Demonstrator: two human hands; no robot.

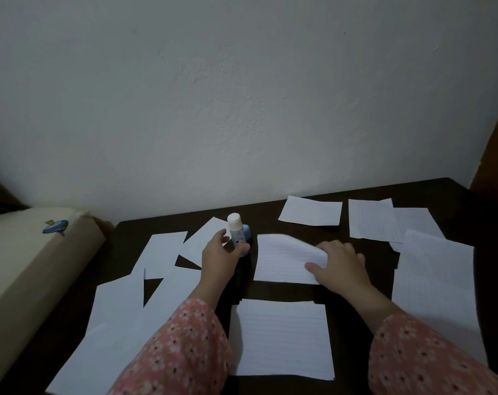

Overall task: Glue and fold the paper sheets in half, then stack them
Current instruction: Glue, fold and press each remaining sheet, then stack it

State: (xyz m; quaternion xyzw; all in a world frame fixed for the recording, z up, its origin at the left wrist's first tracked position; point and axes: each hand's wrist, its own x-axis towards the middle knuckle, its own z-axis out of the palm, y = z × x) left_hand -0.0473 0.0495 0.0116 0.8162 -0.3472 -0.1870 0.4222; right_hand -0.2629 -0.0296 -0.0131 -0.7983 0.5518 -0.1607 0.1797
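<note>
While loose sheets (159,253) lay across the dark table (322,292), the left hand (218,259) gripped the upright glue stick (238,233); the right hand (340,265) pinched the centre sheet (285,259), apparently mid-fold. Next, likely, pressing the crease flat.

Thin white ruled paper sheets (282,259) were seen, matt, one slightly rumpled. Glue stick (237,233) was noted as smooth plastic, faint sheen. Table (455,201) appeared dark, wood-like, matt. Sleeves (185,346) were of printed floral cloth. Wall (242,95) was rough, matt plaster.
</note>
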